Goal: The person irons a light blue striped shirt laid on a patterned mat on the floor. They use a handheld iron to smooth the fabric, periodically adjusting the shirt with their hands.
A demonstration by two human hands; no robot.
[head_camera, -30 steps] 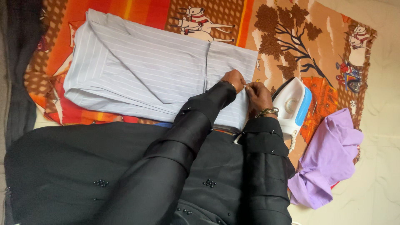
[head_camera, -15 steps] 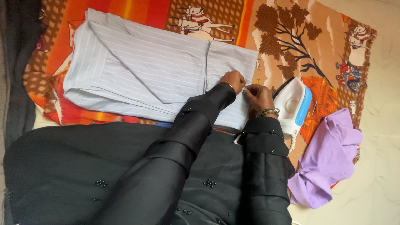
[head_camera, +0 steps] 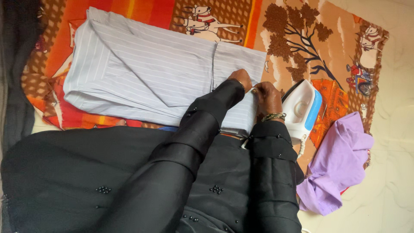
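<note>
A pale grey striped garment (head_camera: pixel 146 73) lies folded flat on an orange and brown patterned blanket (head_camera: pixel 293 39). My left hand (head_camera: pixel 241 80) and my right hand (head_camera: pixel 265 96) meet at the garment's right end, both pinching the cloth near its edge. Black sleeves cover both arms, and gold bangles sit on each wrist. The fingertips are partly hidden by the hands themselves.
A white and blue clothes iron (head_camera: pixel 304 110) stands on the blanket just right of my right hand. A crumpled lilac garment (head_camera: pixel 336 166) lies at the lower right, partly on the pale floor (head_camera: pixel 396 129). Dark cloth borders the blanket on the left.
Both hands stay at the garment's right end, with small finger movements on the cloth. The view has shifted slightly.
</note>
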